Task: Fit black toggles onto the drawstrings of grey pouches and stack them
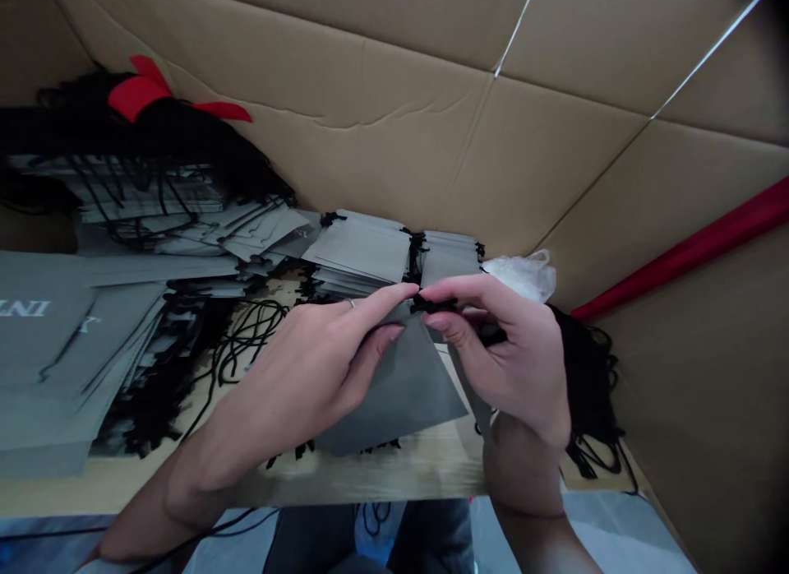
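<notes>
My left hand (314,356), with a ring on one finger, pinches the upper edge of a grey paper bag (394,393) between thumb and forefinger. The bag hangs tilted below both hands, above the table. Close beside it, my right hand (505,344) pinches a black cord (435,305) at that same edge. The fingertips of the two hands almost meet there. Part of the bag and most of the cord are hidden behind my right hand.
Grey bags with white lettering (37,352) lie piled at left. More stacked bags (363,249) stand at the back, near clear plastic (527,274). Bundled black cords (228,159) with a red band (139,97) lie back left, more cords (588,377) at right. Cardboard walls (400,89) enclose the table.
</notes>
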Tool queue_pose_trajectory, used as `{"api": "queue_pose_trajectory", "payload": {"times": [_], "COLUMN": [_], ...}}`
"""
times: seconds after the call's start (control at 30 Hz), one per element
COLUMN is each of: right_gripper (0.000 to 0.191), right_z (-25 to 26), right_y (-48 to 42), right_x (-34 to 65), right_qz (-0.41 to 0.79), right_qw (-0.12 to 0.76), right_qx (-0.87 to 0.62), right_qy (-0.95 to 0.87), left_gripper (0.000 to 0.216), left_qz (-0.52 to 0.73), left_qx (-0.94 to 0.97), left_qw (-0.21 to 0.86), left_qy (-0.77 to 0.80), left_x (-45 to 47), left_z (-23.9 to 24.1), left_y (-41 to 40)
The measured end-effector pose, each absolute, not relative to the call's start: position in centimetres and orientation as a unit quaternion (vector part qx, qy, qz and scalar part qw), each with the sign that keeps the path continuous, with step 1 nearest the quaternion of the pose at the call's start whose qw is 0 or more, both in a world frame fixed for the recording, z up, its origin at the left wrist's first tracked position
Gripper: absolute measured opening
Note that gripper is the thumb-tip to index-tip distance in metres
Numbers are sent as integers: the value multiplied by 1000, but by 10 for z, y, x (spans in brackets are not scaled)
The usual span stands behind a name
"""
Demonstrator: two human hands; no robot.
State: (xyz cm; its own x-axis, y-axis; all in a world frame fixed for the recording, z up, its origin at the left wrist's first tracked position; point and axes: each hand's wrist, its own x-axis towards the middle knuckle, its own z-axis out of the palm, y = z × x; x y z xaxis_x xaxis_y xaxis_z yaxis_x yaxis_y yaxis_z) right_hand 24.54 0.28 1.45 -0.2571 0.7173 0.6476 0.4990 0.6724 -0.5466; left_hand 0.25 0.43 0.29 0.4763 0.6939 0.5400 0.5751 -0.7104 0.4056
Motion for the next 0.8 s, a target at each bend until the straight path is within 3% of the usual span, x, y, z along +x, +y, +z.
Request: {"api": "queue_pose_trajectory", "payload": {"times": [0.13, 0.27, 0.4, 0.57, 0.8], "right_gripper": [4, 12, 3, 10, 20], "right_z": [12, 12, 13, 12, 12], "right_y": [3, 4, 3, 2, 5], "right_x": [238, 231, 230, 229, 228], "right_qz": [130, 145, 167, 188, 185], "right_qw": [512, 534, 536, 556, 562], "right_qx": [-382, -377, -374, -351, -301], "right_qy": [-759, -743, -739, -729, -748], "left_gripper": [33, 15, 12, 7, 7], "left_qz": [408, 484, 518, 539, 556], "left_qx": [831, 783, 762, 743, 706], "left_qw": [138, 194, 187, 203, 313], "left_qy": [352, 338, 340, 341, 308], "left_x": [9, 15, 15, 15, 16], "left_z": [7, 7, 9, 10, 13], "left_y": [3, 4, 3, 3, 5]}}
